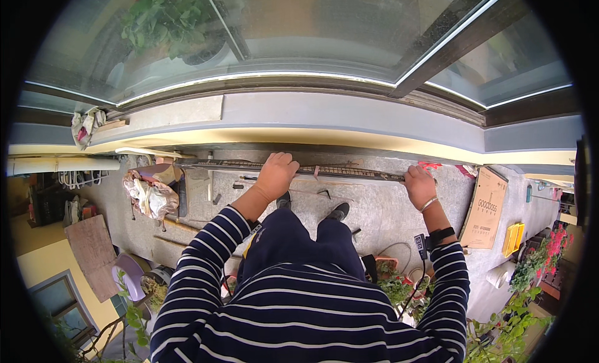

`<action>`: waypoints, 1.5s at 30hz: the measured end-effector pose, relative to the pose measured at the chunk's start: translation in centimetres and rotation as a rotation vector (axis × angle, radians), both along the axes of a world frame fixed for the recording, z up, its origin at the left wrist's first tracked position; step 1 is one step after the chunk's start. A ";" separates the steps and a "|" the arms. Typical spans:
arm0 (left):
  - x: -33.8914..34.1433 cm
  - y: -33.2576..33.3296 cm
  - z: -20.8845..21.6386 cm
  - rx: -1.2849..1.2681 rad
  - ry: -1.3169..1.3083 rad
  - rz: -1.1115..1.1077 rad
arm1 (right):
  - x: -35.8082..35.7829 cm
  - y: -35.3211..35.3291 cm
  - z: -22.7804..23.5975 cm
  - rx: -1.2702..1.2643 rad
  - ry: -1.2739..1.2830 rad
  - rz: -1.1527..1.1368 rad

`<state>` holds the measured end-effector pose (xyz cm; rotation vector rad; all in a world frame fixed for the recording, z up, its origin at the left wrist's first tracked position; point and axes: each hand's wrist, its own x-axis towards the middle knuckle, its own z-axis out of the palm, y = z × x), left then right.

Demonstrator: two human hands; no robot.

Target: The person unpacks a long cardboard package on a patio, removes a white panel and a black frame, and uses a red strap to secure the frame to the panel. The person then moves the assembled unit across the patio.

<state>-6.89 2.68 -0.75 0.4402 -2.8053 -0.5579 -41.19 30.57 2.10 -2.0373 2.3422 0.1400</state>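
A long, thin dark strip (347,172) with light printing along it stretches sideways in front of me, below the window ledge. My left hand (277,174) is closed over it near its middle. Farther right, my right hand (420,186) has its fingers curled round the strip's right end. From my left hand the strip runs on leftward toward a bundle of cloth (150,191). What the strip is made of, I cannot tell. Below it, thin rods and a small black bent piece (324,192) lie on the concrete floor by my shoes.
Ahead is a pale ledge (349,113) under a large window. A flattened cardboard box (485,208) leans at the right, with a yellow crate (513,239) beyond it. A wooden board (91,255) and a purple basin (129,275) stand at the left. Potted plants (399,287) are behind me.
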 end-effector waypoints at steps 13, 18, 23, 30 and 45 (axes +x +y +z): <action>4.0 4.6 0.2 0.007 -0.015 0.008 | 3.3 4.0 0.9 0.049 -0.031 0.073; 4.6 4.5 0.1 0.005 0.004 0.054 | 2.6 1.9 0.8 0.061 -0.022 0.083; 4.9 4.1 0.1 0.017 0.016 0.078 | 2.0 -0.1 0.7 0.010 -0.031 0.078; 7.0 4.1 -0.1 0.083 -0.030 0.073 | 2.5 0.0 1.3 0.000 -0.075 0.091; 16.8 -4.4 2.4 -0.187 -0.215 0.186 | 2.5 -1.6 1.2 -0.106 -0.087 -0.028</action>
